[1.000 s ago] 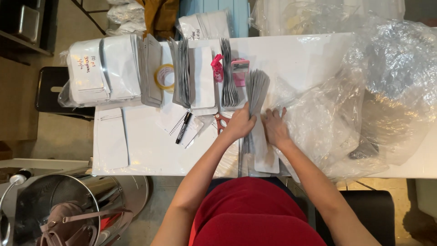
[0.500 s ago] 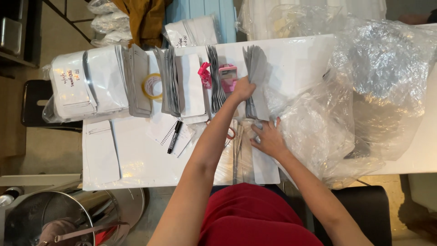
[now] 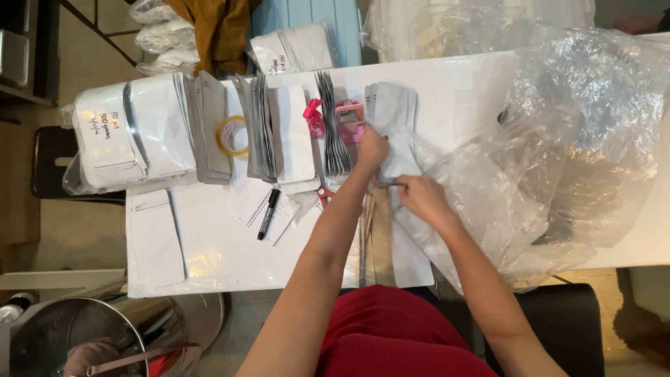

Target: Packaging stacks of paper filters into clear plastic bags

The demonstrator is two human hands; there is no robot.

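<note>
several stacks of pouches (image 3: 279, 132) stand sorted, while the left hand (image 3: 372, 148) and right hand (image 3: 421, 195) each pinch the pouch (image 3: 399, 160) being added, more loose ones lying below.

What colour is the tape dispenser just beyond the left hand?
Pink. The tape dispenser sits among the grey pouch stacks, by the left hand; the head view shows it clearly.

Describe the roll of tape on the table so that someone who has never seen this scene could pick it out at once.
Start at the white table and look to its far left, where white and grey pouches stand packed in rows. The roll of tape lies flat between two grey pouch stacks, left of the black marker. It is the only round, yellowish ring with an open centre among flat rectangular packets.
</note>
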